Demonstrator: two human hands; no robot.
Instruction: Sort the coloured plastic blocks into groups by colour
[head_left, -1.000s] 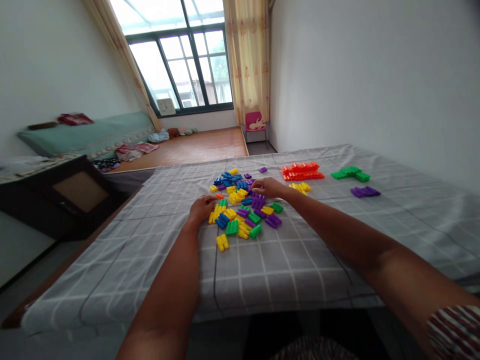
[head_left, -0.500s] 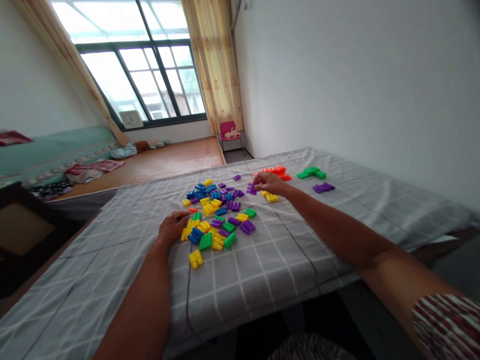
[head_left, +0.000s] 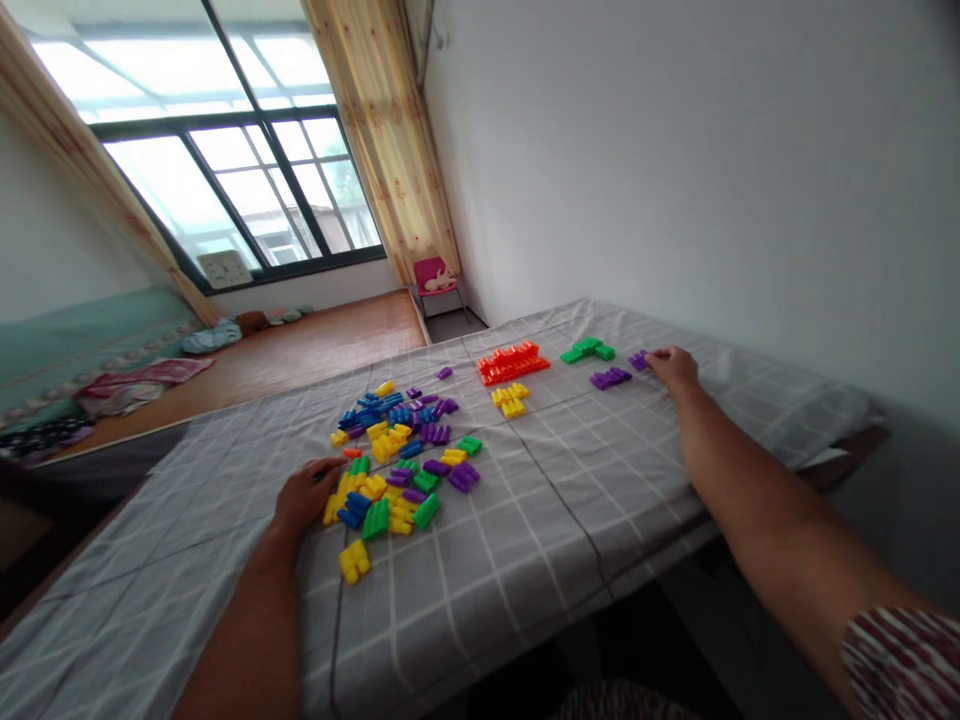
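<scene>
My right hand (head_left: 675,368) pinches a purple toy building block (head_left: 639,360) at the right of the table. Just left of it lies a group of purple blocks (head_left: 610,379), with joined green blocks (head_left: 589,349) behind. My left hand (head_left: 307,492) rests on the cloth, fingers stretched toward the mixed pile and holding nothing that I can see. Its fingertips are beside yellow blocks (head_left: 341,497) and a small orange block (head_left: 352,454). Blue blocks (head_left: 371,410), more purple blocks (head_left: 434,434) and a green block (head_left: 376,518) lie loose in the pile.
Rows of orange blocks (head_left: 514,364) and a group of yellow blocks (head_left: 511,400) sit mid-table. A grey checked cloth (head_left: 517,560) covers the table, whose right side is near a white wall (head_left: 675,180). A pink chair (head_left: 435,280) stands beyond.
My right hand has moved right, carrying a purple block from near the orange blocks to beside the purple group. My left hand stays by the pile. The camera view has turned right.
</scene>
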